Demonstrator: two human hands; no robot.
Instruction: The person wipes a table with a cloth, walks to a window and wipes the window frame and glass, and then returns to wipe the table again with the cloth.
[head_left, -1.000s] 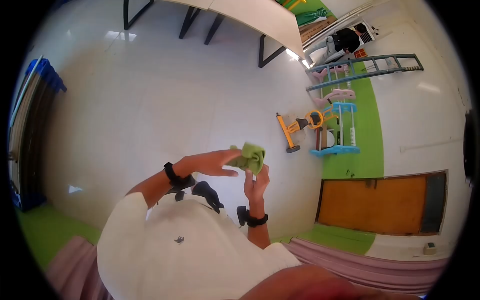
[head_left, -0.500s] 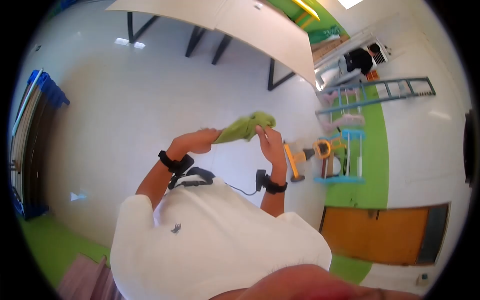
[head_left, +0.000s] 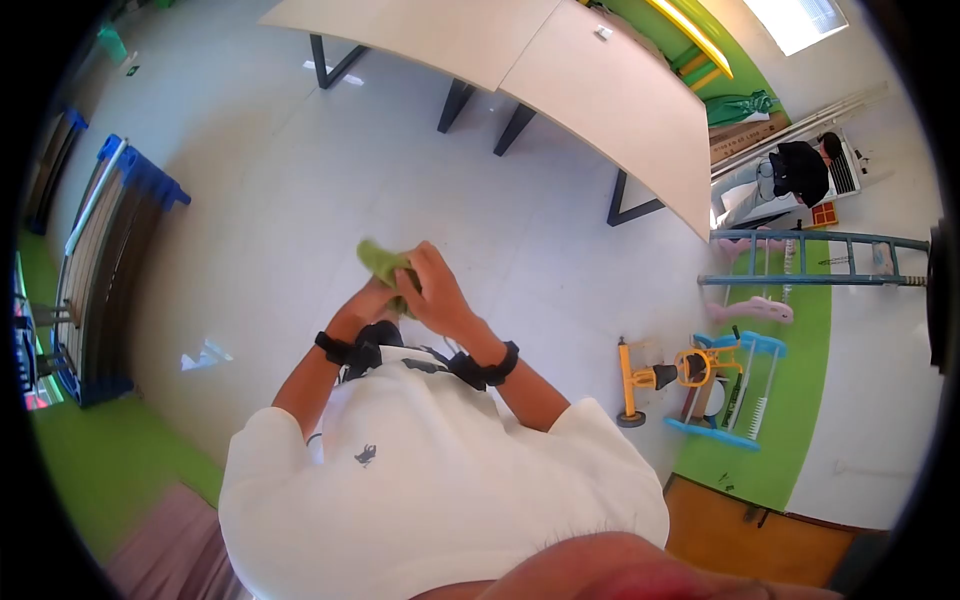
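A green cloth (head_left: 378, 259) is bunched between my two hands, in front of my chest and above the pale floor. My right hand (head_left: 434, 290) is closed on the cloth from the right, its fingers bent over it. Lower and to the left, my left hand (head_left: 371, 300) is wrapped round the lower part of the cloth, partly covered by my right hand. One end of the cloth sticks out at the upper left and looks a little blurred. Each wrist wears a black strap with a small box.
Long pale tables (head_left: 600, 100) stand ahead. At the right are a ladder (head_left: 820, 240), a yellow ride-on toy (head_left: 640, 378) and a blue frame (head_left: 735, 440). Another person (head_left: 800, 172) is at the far right. Stacked folded panels (head_left: 115, 270) with blue ends stand left.
My hands have come together and moved left with the cloth, which was stretched between them and is now bunched. The view has shifted, showing more of the tables and the left side.
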